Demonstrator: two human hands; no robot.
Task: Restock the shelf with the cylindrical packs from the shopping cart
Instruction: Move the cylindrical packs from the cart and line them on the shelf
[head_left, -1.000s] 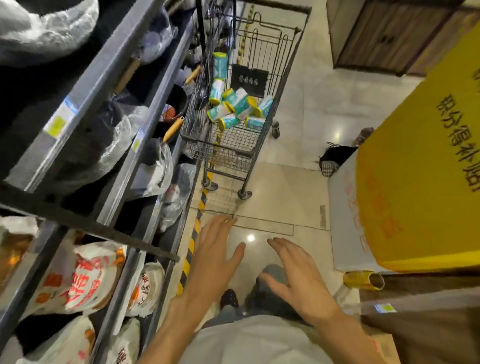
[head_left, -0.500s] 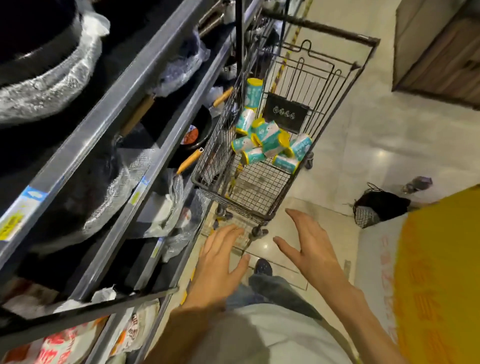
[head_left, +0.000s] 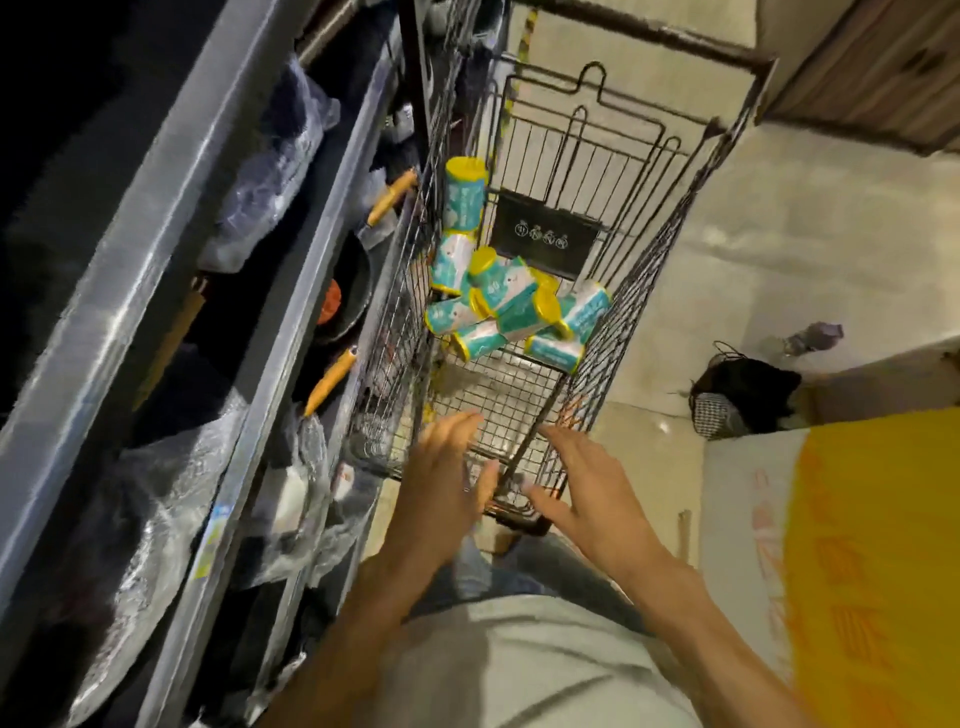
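Compared with a second ago, the shopping cart (head_left: 524, 405) is much closer; left hand (head_left: 441, 493) and right hand (head_left: 597, 499), fingers spread and empty, perhaps touch its near rim at lower centre.

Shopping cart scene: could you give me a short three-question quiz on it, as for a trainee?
1. True or false: the left hand already holds a pack.
2. Where do the cylindrical packs lie?
A. on the shelf
B. in the shopping cart
C. on the floor
3. Fill in: the right hand is ___, fingers spread.

Key: 1 false; 2 B; 3 open.
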